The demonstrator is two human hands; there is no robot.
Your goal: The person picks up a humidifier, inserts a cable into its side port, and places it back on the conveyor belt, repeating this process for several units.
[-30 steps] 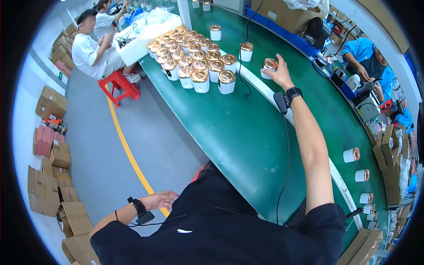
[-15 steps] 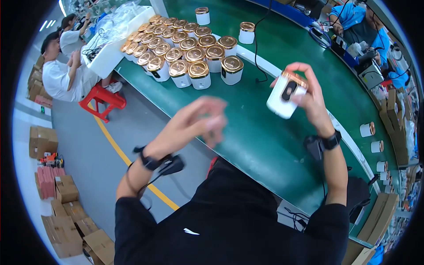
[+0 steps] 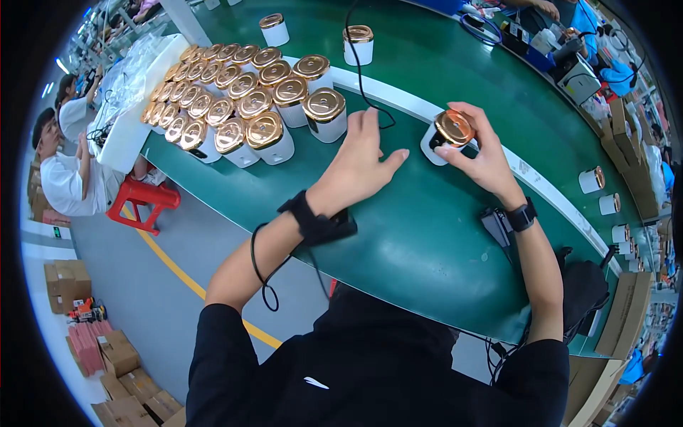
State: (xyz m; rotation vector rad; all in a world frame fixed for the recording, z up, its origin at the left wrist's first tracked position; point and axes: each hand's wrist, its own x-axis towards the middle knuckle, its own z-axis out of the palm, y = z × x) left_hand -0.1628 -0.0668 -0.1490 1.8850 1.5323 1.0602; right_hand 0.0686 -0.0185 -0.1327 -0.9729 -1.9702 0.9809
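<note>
My right hand (image 3: 489,158) grips a small white canister-shaped unit (image 3: 455,127) with a shiny copper-coloured top and a dark panel on its side. Thumb and fingers wrap round its right side, at the white edge strip of the green table. My left hand (image 3: 359,165) is open over the table, thumb spread away from the fingers, holding nothing. Its fingertips come close to the nearest copper-topped unit (image 3: 325,114) of a tight group. Several more of these units (image 3: 270,136) stand upright in rows left of that hand.
A black cable (image 3: 361,82) hangs down onto the green table (image 3: 427,235). Two single units (image 3: 358,47) stand beyond the white strip (image 3: 544,188); several others (image 3: 590,180) line the right. A foam box (image 3: 135,132) with plastic bags sits left. Co-workers sit by a red stool (image 3: 142,203).
My left hand has moved up and right over the table, toward the group. The unit in my right hand has turned more upright, its copper top now facing up. The whole view has shifted.
</note>
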